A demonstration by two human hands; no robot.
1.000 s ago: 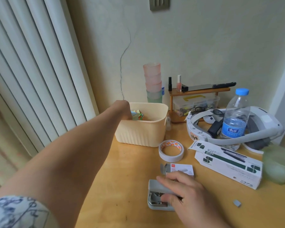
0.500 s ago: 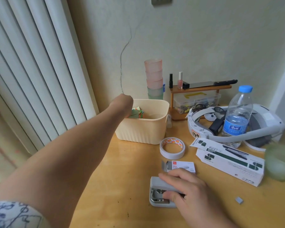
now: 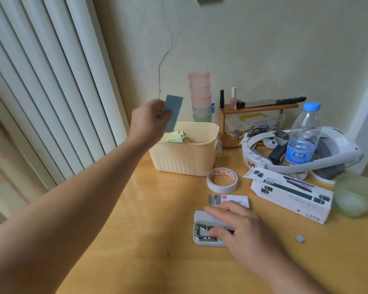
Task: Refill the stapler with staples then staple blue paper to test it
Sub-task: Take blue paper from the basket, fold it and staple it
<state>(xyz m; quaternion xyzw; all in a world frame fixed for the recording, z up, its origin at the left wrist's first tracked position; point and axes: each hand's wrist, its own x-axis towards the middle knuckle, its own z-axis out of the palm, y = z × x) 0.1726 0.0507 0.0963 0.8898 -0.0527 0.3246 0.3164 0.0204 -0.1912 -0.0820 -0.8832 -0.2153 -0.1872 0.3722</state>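
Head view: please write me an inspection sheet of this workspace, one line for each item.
Surface: wooden table, bare in front.
Job's things: grey stapler lying on the table; staple box behind it; blue paper held above the cream basket.
Clutter: tape roll, water bottle, headset, white carton, stacked cups.
Hands: left hand pinches the paper; right hand rests on the stapler.
Cables: nothing seen.
Surroundings: cracked wall, white slats at left.

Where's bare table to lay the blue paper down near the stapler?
Bare table lies left of the stapler, below the basket. Right of it, tape roll, staple box and carton crowd in. Left hand holds blue paper.
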